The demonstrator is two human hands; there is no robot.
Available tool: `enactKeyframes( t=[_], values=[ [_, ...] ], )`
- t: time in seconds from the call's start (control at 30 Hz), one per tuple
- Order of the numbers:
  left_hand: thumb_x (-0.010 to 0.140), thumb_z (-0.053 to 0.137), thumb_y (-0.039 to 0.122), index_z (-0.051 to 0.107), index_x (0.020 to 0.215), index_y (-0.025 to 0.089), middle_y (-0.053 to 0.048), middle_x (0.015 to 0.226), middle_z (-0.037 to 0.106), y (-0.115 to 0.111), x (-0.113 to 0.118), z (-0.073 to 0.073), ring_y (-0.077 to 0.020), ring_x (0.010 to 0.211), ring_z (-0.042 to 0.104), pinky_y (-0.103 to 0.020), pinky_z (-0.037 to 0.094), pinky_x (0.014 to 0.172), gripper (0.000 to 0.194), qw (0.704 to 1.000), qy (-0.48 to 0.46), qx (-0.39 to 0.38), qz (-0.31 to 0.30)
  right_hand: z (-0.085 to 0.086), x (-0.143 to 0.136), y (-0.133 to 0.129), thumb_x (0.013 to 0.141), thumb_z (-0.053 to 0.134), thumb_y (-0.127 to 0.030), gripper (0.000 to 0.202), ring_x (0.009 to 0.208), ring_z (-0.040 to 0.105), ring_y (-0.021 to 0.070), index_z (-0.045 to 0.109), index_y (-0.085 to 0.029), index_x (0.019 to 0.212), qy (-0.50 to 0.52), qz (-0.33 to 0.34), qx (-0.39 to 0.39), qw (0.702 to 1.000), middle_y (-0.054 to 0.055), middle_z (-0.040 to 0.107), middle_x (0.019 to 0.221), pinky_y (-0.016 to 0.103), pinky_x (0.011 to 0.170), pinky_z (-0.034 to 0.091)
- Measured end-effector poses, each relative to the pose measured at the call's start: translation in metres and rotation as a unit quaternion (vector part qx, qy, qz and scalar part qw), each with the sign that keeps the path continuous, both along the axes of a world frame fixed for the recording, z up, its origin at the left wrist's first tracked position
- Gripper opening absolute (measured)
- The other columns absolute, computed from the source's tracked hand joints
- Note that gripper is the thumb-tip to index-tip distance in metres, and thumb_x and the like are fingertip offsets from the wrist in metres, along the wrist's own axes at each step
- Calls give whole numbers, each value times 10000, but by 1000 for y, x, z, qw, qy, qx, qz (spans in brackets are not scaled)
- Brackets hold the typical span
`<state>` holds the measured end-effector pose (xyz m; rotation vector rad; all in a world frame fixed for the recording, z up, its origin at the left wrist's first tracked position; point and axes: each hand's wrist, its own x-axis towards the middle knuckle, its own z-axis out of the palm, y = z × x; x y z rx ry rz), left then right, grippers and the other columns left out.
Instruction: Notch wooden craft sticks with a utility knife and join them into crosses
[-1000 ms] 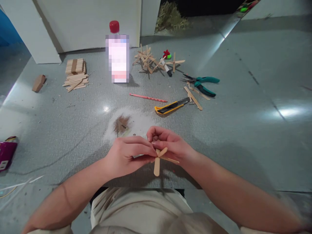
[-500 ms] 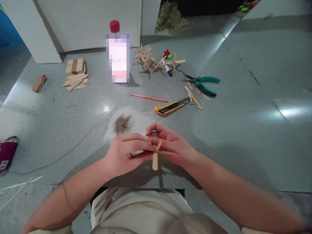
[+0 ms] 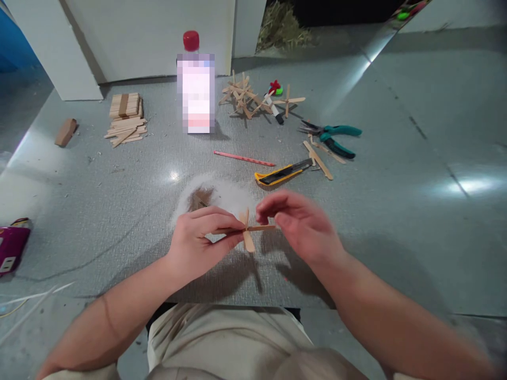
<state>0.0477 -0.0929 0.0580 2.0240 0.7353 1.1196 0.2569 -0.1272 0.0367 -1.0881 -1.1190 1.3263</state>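
Observation:
My left hand [image 3: 206, 232] pinches a small cross of craft sticks [image 3: 248, 240] between thumb and fingers, above the table's front part. One arm of the cross points right, one toward me, and others stand up or lie partly under the fingers. My right hand [image 3: 307, 224] is just right of the cross, with thumb and curled fingers apart and slightly blurred. Its thumb is close to the tip of the right-pointing stick; whether they touch I cannot tell. Beyond my left hand lies a patch of white powder [image 3: 233, 192] with a brown spot [image 3: 202, 194].
A yellow utility knife [image 3: 283, 172], a pink pencil [image 3: 243, 158] and teal-handled pliers [image 3: 336, 138] lie ahead. Farther back are a pile of stick crosses [image 3: 241, 95], a red-capped bottle [image 3: 198, 100] and stacked craft sticks [image 3: 125, 108]. A purple box [image 3: 11, 248] is at left.
My right hand has come off the cross and moved right. My left hand keeps hold of the cross, which has turned and risen slightly in the picture.

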Motion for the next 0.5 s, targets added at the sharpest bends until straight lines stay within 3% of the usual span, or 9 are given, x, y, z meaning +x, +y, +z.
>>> enactKeyframes(
  t=[0.13, 0.33, 0.5],
  values=[
    [809, 753, 131, 730, 880, 171, -19, 814, 737, 1, 0, 0, -85, 693, 690, -162, 574, 643, 85, 1000, 6, 1, 4, 4, -2, -9, 893, 648, -278, 57, 764, 647, 180, 669, -257, 941, -223, 16, 146, 964, 30, 706, 835, 324, 693, 524],
    [801, 761, 126, 740, 873, 162, -29, 822, 740, 1, -1, -3, -82, 687, 688, -149, 558, 624, 83, 1000, 7, 3, 2, 1, -8, -12, 886, 648, -193, 97, 709, 666, 155, 677, -256, 953, -262, -4, 182, 948, 12, 729, 823, 294, 661, 522],
    [816, 750, 146, 741, 877, 175, -28, 816, 737, 1, 0, -4, -90, 677, 688, -169, 566, 620, 69, 1000, 5, 4, 3, 8, -10, -10, 886, 624, -176, 106, 723, 683, 159, 687, -252, 926, -278, -2, 214, 936, 22, 741, 827, 297, 670, 534]
  ],
)
